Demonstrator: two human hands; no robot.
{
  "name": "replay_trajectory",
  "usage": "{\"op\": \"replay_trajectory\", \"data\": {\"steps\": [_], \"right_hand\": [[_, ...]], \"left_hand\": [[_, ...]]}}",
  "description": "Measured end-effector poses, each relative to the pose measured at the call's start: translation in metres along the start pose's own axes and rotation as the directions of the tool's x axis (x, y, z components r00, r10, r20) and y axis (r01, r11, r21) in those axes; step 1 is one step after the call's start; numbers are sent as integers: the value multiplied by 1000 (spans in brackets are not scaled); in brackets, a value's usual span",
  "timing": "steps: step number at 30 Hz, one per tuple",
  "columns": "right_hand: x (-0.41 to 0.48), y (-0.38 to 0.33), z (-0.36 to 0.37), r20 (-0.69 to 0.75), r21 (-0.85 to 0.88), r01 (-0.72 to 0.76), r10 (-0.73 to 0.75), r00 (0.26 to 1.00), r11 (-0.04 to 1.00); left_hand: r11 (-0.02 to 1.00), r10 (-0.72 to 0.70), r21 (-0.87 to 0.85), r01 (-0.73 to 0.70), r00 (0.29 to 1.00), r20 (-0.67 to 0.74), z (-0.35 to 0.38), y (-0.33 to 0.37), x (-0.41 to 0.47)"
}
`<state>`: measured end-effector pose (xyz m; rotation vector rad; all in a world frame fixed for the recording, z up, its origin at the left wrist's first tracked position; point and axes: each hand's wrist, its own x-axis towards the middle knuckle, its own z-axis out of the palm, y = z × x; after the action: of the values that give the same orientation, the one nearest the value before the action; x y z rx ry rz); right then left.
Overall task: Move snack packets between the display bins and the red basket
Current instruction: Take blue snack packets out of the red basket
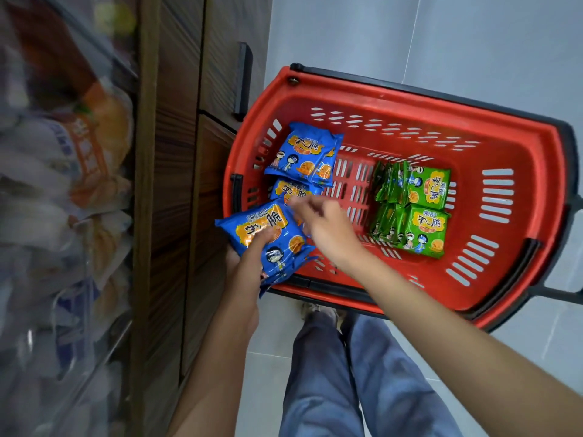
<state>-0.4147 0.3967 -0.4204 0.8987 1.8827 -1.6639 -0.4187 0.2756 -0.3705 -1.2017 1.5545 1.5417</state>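
While the left hand grips a stack of blue packets above the near rim of the red basket, the right hand, loosely open and empty, reaches for loose packets inside; a pinch seems next.

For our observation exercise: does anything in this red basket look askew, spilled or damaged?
Nothing looks spilled or torn. In the red basket the green packets stand in neat rows at the right; the blue packets at the left lie tilted and overlapping.
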Motion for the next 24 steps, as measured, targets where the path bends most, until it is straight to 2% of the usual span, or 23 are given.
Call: {"op": "replay_trajectory", "data": {"steps": [2, 4, 8, 13, 18, 24], "right_hand": [[-17, 5, 1, 122, 84, -44, 34, 992, 995], [-26, 7, -4, 168, 158, -77, 50, 985, 984], [-28, 9, -16, 247, 199, -77, 26, 969, 977], [-18, 10, -19, 195, 275, -183, 132, 972, 944], [0, 11, -22, -35, 391, -269, 306, 951, 880], [16, 14, 4, -65, 379, -324, 374, 925, 867]], "left_hand": [[1000, -15, -5, 15, 1000, 20, 1, 3, 0], [1000, -15, -11, 15, 1000, 26, 1, 5, -1], [996, 63, 60, -62, 998, -7, 5, 3, -4], [996, 75, 48, -70, 992, -99, 4, 0, -2], [969, 174, 198, -148, 977, -122, -16, -10, 2], [955, 233, 222, -196, 960, -157, -30, -14, -1]]}}
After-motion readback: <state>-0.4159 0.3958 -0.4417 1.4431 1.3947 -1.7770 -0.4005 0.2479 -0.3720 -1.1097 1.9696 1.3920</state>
